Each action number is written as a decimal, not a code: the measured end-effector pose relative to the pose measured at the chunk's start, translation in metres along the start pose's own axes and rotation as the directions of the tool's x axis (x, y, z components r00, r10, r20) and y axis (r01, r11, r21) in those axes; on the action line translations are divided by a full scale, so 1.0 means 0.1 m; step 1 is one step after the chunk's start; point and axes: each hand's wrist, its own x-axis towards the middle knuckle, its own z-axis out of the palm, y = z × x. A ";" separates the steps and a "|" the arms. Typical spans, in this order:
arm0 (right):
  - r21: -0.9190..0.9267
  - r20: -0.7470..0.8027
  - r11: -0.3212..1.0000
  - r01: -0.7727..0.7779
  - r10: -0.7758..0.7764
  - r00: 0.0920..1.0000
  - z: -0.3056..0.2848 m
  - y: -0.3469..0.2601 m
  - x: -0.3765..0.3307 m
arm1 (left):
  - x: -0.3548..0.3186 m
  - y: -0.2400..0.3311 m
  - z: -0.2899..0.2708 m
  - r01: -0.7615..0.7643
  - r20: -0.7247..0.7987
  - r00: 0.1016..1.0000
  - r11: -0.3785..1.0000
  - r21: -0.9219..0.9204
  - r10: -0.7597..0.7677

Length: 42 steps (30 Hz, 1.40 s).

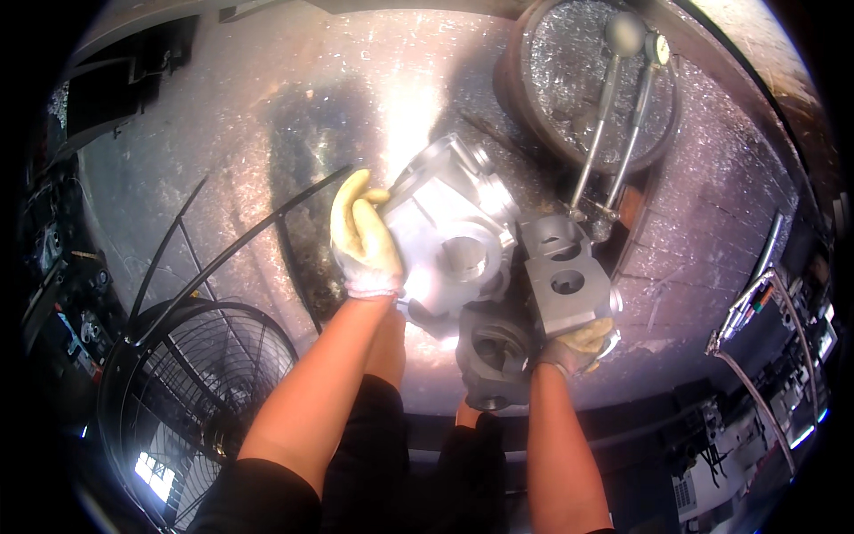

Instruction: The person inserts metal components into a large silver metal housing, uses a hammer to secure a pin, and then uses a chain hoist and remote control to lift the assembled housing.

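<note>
My left hand, in a yellow-coated glove, is at the left side of a large silvery metal casting with a round bore. Its fingers are apart and loosely curved, and the palm side is against or very near the casting; contact is hard to tell. My right hand, gloved too, is closed on the near end of a grey metal block with round holes in its top. Part of its fingers is hidden under the block. Between my arms is a darker metal casting with a wide round opening.
A round metal tub with shiny chips stands at the far right; two ball-ended levers cross it. At the left is a black caged floor fan. A bent metal tube frame is at the right. Glare brightens the floor.
</note>
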 end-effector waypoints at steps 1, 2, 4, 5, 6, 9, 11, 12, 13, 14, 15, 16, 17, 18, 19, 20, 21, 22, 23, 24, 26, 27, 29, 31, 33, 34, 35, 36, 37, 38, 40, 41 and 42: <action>-0.012 -0.019 1.000 0.013 -0.014 1.000 0.01 0.03 0.01 | 0.00 0.00 0.00 -0.010 0.000 1.000 1.000 0.001 0.010; -0.025 -0.039 0.999 0.027 -0.028 0.999 0.03 0.07 0.01 | 0.00 -0.02 0.01 -0.020 0.001 1.000 1.000 0.002 0.020; -0.051 -0.041 0.998 0.030 -0.032 0.999 0.02 0.06 -0.01 | 0.01 -0.03 -0.01 -0.036 -0.008 0.999 0.999 0.012 0.036; -0.064 -0.028 0.998 0.018 -0.020 0.999 0.01 0.04 -0.02 | 0.01 -0.04 -0.01 -0.044 -0.013 0.999 0.999 0.018 0.044; -0.077 -0.015 0.997 0.007 -0.008 1.000 -0.01 0.01 -0.02 | 0.01 -0.04 -0.02 -0.052 -0.018 0.998 0.998 0.024 0.053; -0.034 0.046 0.997 -0.076 0.077 0.996 -0.02 -0.02 -0.02 | 0.00 -0.02 -0.02 -0.027 -0.014 1.000 0.999 0.019 0.027; 0.003 0.010 0.999 -0.040 0.040 0.999 0.03 0.09 0.00 | 0.01 -0.02 0.00 -0.037 -0.015 0.999 0.999 0.018 0.037; 0.021 -0.005 1.000 -0.022 0.022 1.000 0.03 0.09 -0.01 | 0.01 -0.01 0.00 -0.042 -0.017 0.999 0.999 0.020 0.042; 0.024 0.004 0.999 -0.049 0.049 0.999 0.03 0.10 -0.02 | 0.01 0.00 0.00 -0.043 -0.018 0.999 0.999 0.030 0.044; 0.026 0.013 0.997 -0.076 0.076 0.997 0.03 0.09 -0.02 | 0.01 0.01 0.00 -0.045 -0.018 0.999 0.998 0.040 0.046; 0.029 0.021 0.994 -0.103 0.102 0.995 0.03 0.07 -0.03 | 0.01 0.02 -0.01 -0.048 -0.018 0.999 0.998 0.049 0.049; 0.006 0.019 0.994 -0.108 0.108 0.994 0.02 0.08 -0.02 | 0.01 0.02 0.00 -0.041 -0.024 0.999 0.998 0.041 0.042; -0.017 0.017 0.993 -0.114 0.114 0.993 0.02 0.10 -0.01 | 0.01 0.01 0.01 -0.034 -0.030 0.999 0.999 0.034 0.035; -0.036 0.016 0.992 -0.120 0.121 0.993 0.02 0.11 -0.01 | 0.01 0.00 0.02 -0.031 -0.036 0.999 0.999 0.027 0.032; -0.026 0.028 0.988 -0.152 0.153 0.988 0.00 0.01 -0.04 | 0.02 -0.02 0.01 -0.035 -0.049 0.998 0.999 0.015 0.036; -0.017 0.041 0.983 -0.184 0.184 0.982 -0.04 -0.10 -0.07 | 0.02 -0.05 0.01 -0.039 -0.063 0.997 0.999 0.004 0.040; -0.007 0.045 0.978 -0.210 0.210 0.977 -0.07 -0.17 -0.07 | 0.01 -0.05 0.03 -0.041 -0.076 0.996 0.999 -0.018 0.040; 0.021 0.056 0.974 -0.227 0.225 0.973 -0.06 -0.14 -0.05 | -0.01 -0.04 0.03 -0.037 -0.078 0.996 0.999 -0.015 0.036; 0.048 0.067 0.969 -0.242 0.238 0.969 -0.04 -0.09 -0.01 | -0.01 -0.06 0.02 -0.025 -0.080 0.997 0.999 -0.034 0.022; 0.073 0.083 0.963 -0.258 0.252 0.964 -0.03 -0.07 0.00 | 0.01 -0.08 0.01 -0.013 -0.082 0.997 0.999 -0.050 0.009; 0.042 0.089 0.960 -0.276 0.272 0.958 -0.02 -0.07 0.00 | 0.01 -0.11 -0.03 0.037 -0.081 0.996 0.992 -0.123 -0.047; 0.025 0.089 0.959 -0.284 0.281 0.956 -0.03 -0.09 0.00 | -0.01 -0.09 -0.05 0.076 -0.074 0.993 0.981 -0.181 -0.091; 0.043 0.079 0.956 -0.290 0.286 0.955 -0.04 -0.15 -0.02 | -0.04 -0.10 -0.12 0.170 -0.046 0.981 0.948 -0.269 -0.189; 0.064 0.087 0.948 -0.312 0.307 0.948 -0.07 -0.24 -0.06 | -0.12 -0.14 -0.24 0.279 -0.004 0.955 0.905 -0.321 -0.296; 0.093 0.105 0.932 -0.351 0.341 0.934 -0.10 -0.36 -0.09 | -0.21 -0.19 -0.40 0.343 0.022 0.936 0.899 -0.270 -0.351; 0.074 0.089 0.930 -0.361 0.355 0.931 -0.11 -0.42 -0.11 | -0.26 -0.26 -0.49 0.327 0.027 0.944 0.919 -0.218 -0.329; 0.055 0.071 0.926 -0.373 0.369 0.927 -0.13 -0.47 -0.14 | -0.30 -0.33 -0.57 0.309 0.034 0.951 0.937 -0.165 -0.308; 0.036 0.053 0.922 -0.385 0.383 0.922 -0.13 -0.51 -0.17 | -0.32 -0.37 -0.66 0.308 0.047 0.951 0.948 -0.076 -0.305; 0.053 0.061 0.925 -0.377 0.374 0.925 -0.11 -0.49 -0.17 | -0.38 -0.37 -0.68 0.276 0.050 0.961 0.952 -0.132 -0.272; 0.070 0.069 0.927 -0.370 0.365 0.928 -0.10 -0.43 -0.15 | -0.41 -0.44 -0.73 0.189 0.070 0.981 0.976 -0.111 -0.181; 0.064 0.079 0.927 -0.369 0.364 0.928 -0.11 -0.42 -0.14 | -0.42 -0.46 -0.76 0.076 0.109 0.992 0.995 -0.070 -0.069; 0.043 0.082 0.926 -0.376 0.372 0.925 -0.11 -0.43 -0.14 | -0.43 -0.47 -0.76 0.051 0.127 0.991 0.998 -0.047 -0.044; 0.022 0.083 0.923 -0.383 0.380 0.921 -0.13 -0.44 -0.13 | -0.43 -0.42 -0.75 0.025 0.145 0.989 0.999 -0.026 -0.021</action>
